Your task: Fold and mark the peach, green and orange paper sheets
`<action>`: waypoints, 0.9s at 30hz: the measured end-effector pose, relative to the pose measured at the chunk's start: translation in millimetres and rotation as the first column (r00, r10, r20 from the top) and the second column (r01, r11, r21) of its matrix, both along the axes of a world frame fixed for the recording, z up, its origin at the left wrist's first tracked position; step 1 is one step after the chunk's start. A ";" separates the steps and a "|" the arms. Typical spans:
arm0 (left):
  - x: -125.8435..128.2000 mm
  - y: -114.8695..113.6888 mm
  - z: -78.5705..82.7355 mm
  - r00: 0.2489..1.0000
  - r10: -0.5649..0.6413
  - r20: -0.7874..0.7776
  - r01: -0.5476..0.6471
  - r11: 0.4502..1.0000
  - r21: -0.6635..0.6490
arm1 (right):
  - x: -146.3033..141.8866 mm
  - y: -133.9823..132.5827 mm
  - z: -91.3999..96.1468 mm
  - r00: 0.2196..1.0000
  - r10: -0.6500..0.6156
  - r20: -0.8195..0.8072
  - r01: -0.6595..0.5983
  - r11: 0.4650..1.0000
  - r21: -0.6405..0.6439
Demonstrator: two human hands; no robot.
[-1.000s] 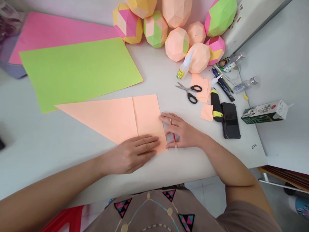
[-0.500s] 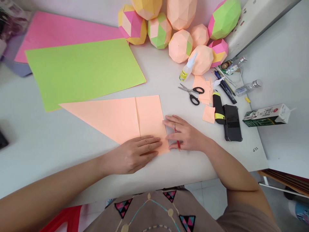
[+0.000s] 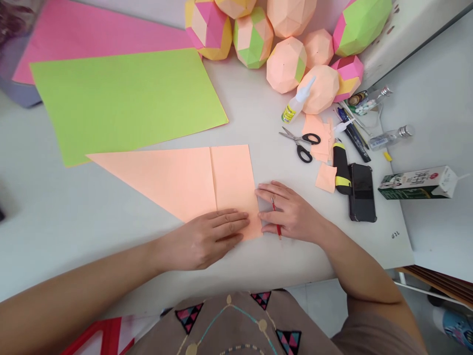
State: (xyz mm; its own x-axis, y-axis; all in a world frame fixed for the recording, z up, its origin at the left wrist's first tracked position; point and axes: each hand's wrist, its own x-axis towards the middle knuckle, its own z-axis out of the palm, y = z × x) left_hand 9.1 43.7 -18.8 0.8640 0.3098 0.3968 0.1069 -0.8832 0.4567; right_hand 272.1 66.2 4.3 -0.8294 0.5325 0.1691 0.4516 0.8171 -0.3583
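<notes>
green sheet [image 3: 129,103]: flat on the table [image 3: 40,222], overlapping a pink sheet [image 3: 107,32].
peach paper [image 3: 166,175]: lying mid-table, narrowing to a point at left; a crease or edge crosses it toward the right.
left hand [image 3: 209,239]: palm down on the paper's near side, fingers extended, nothing clasped.
right hand [image 3: 290,213]: fingertips at the paper's right edge, fingers curved and spread, red pen [image 3: 278,230] held among them.
scissors [image 3: 297,141]: blades slightly parted.
phone [image 3: 362,192]: face up, beyond scissors.
carton [image 3: 417,183]: on its side, far right.

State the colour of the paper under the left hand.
The paper is pale peach, seen best in the head view.
</notes>
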 end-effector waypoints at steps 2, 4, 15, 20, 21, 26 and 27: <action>0.5 0.1 0.9 1.000 0.009 0.028 -0.009 1.000 -0.006 | 0.0 -0.1 0.0 1.000 0.004 -0.003 -0.004 1.000 0.007; 0.7 0.2 1.7 0.999 0.025 0.038 -0.025 1.000 -0.001 | 0.3 -0.3 -0.1 1.000 0.004 -0.002 -0.004 1.000 0.005; -1.6 2.4 2.3 0.995 0.049 0.087 -0.043 0.997 -0.070 | 1.0 -0.8 -0.6 1.000 -0.003 0.000 0.003 1.000 -0.013; -2.8 3.1 -1.3 0.992 0.050 0.114 -0.043 0.997 -0.065 | 0.9 -0.5 -0.9 1.000 0.001 -0.010 -0.001 1.000 0.005; -3.0 3.1 -2.2 0.992 0.049 0.119 -0.043 0.998 -0.055 | 1.0 -0.4 -1.1 1.000 0.002 -0.013 -0.002 1.000 0.005; -3.8 3.3 -4.9 0.991 0.044 0.126 -0.039 0.998 -0.045 | 1.0 -0.3 -1.3 1.000 -0.001 -0.016 0.001 1.000 0.000; -3.8 3.5 -4.6 0.991 0.044 0.125 -0.038 0.998 -0.050 | 0.8 -0.4 -1.0 1.000 0.000 -0.018 0.000 1.000 0.006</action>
State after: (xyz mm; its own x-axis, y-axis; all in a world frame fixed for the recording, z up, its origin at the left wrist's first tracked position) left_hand 5.2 47.1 -23.4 0.7943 0.3648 0.4858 0.0814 -0.8564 0.5099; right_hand 272.9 65.8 3.2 -0.8261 0.5316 0.1868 0.4453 0.8191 -0.3617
